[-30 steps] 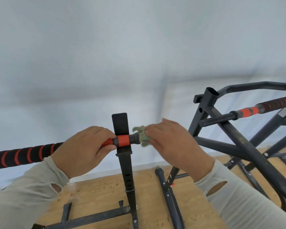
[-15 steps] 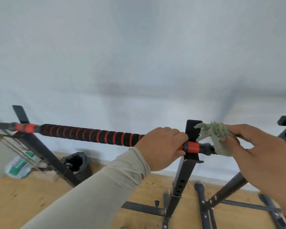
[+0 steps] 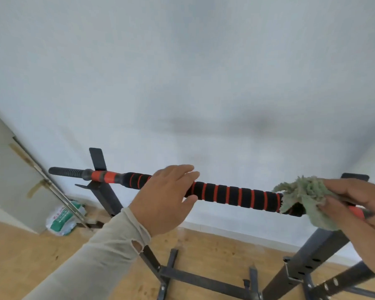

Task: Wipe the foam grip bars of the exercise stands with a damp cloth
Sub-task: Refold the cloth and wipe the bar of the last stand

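The green cloth point(image 3: 305, 199) is pinched against the right end of the foam grip bar point(image 3: 236, 194) by the curled fingers of the right hand point(image 3: 362, 213). The left hand point(image 3: 165, 200) is held in front of the bar's middle with fingers straight and slightly apart; contact with the foam cannot be told. The bar is carried across two dark stand uprights point(image 3: 105, 194), above a wooden floor point(image 3: 26, 256). Farther back, a green-and-white bag point(image 3: 62, 219) is seen by the white wall point(image 3: 182, 72)

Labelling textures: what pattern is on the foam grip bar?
Black foam grip bar with thin red-orange spiral stripes; clearest in the head view.
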### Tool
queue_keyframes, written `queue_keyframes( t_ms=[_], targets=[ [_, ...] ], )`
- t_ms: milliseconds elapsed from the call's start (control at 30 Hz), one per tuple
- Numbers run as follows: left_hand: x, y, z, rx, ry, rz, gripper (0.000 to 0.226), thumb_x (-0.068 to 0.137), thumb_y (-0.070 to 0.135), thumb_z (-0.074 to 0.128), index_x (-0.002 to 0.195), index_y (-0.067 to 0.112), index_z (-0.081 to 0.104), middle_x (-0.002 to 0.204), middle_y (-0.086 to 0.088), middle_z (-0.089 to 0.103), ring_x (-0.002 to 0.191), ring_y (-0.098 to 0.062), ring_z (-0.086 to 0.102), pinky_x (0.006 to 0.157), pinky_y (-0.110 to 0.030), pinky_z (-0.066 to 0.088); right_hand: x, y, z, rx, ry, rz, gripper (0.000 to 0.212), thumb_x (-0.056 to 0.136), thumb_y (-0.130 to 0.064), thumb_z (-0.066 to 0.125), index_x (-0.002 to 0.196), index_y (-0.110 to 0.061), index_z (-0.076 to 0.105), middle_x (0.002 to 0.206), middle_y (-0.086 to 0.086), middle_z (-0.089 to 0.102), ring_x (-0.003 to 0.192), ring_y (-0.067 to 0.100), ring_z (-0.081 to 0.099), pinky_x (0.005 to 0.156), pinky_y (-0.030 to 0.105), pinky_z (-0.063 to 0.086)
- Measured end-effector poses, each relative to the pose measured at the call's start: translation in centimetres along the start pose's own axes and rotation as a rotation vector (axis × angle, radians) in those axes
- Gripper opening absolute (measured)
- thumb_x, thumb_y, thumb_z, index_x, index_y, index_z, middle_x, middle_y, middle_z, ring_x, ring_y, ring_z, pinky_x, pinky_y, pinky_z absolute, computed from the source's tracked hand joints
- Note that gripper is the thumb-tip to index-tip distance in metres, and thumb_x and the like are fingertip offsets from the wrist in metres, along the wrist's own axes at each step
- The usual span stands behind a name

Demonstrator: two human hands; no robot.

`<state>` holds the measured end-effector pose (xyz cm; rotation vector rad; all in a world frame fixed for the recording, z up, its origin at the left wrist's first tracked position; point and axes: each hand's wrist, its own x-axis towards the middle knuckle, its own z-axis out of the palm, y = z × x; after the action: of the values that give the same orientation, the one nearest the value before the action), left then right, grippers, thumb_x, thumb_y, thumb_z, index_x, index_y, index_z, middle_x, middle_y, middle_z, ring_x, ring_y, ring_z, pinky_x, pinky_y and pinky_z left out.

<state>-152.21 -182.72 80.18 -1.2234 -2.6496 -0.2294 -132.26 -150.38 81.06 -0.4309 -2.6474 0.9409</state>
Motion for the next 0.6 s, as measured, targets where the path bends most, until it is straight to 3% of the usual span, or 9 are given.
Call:
queue_keyframes(
  t_ms=[100,233,333,400,500,600],
  targets=[
    [-0.3,-0.8,0.8,0.06,-0.011,0.068,0.053,0.093,0.039,0.054,0.143,0.023,0.046,0.145,0.005,0.051,0.132,-0.018,0.049,0.114,-0.039,0.035,0.8,-2.2,2.4,0.019,0.059,0.081,0.049,0.086,-0.082,0.046,0.125,-0.056,0.061,0.104,-0.025,0.073,0.091,0.01,0.073,0.077,0.043,0.063],
    [0.1,-1.7,2.6,0.021,0.064,0.165,0.044,0.086,0.015,0.063,0.129,0.021,0.055,0.116,0.006,0.063,0.103,-0.018,0.06,0.093,-0.038,0.05,1.4,-4.9,3.9,0.095,0.12,0.087,0.037,0.084,-0.077,0.05,0.112,-0.059,0.064,0.108,-0.027,0.071,0.091,-0.002,0.069,0.078,0.037,0.057],
    [-0.1,-2.6,3.5,0.041,0.147,0.22,0.043,0.081,0.009,0.065,0.12,0.022,0.056,0.109,0.007,0.058,0.095,-0.018,0.055,0.087,-0.036,0.046,1.5,-8.4,4.5,0.048,0.132,0.075,0.011,0.091,-0.054,0.058,0.096,-0.054,0.069,0.098,-0.039,0.067,0.085,-0.007,0.065,0.058,0.029,0.048],
    [-0.3,-2.9,4.1,0.076,0.234,0.274,0.04,0.08,0.004,0.063,0.116,0.02,0.058,0.106,0.003,0.058,0.091,-0.021,0.054,0.084,-0.036,0.044,1.6,-9.7,4.7,0.041,0.127,0.095,0.015,0.095,-0.038,0.061,0.093,-0.052,0.066,0.093,-0.043,0.064,0.082,-0.005,0.063,0.062,0.021,0.044],
    [-0.4,-2.7,5.2,0.138,0.365,0.318,0.031,0.082,-0.001,0.054,0.108,0.015,0.062,0.098,-0.004,0.06,0.084,-0.026,0.056,0.079,-0.041,0.046,1.9,-10.0,5.2,-0.026,0.182,0.054,0.014,0.097,-0.034,0.06,0.097,-0.046,0.066,0.086,-0.025,0.07,0.073,0.004,0.063,0.063,0.026,0.048],
    [-0.6,-2.4,6.1,0.156,0.462,0.323,0.024,0.09,0.001,0.046,0.102,0.014,0.062,0.093,-0.006,0.062,0.081,-0.027,0.058,0.076,-0.042,0.048,2.1,-9.6,6.6,-0.345,0.137,-0.055,0.009,0.099,-0.028,0.057,0.099,-0.033,0.064,0.081,-0.018,0.064,0.071,0.005,0.058,0.063,0.024,0.046]
  ],
)
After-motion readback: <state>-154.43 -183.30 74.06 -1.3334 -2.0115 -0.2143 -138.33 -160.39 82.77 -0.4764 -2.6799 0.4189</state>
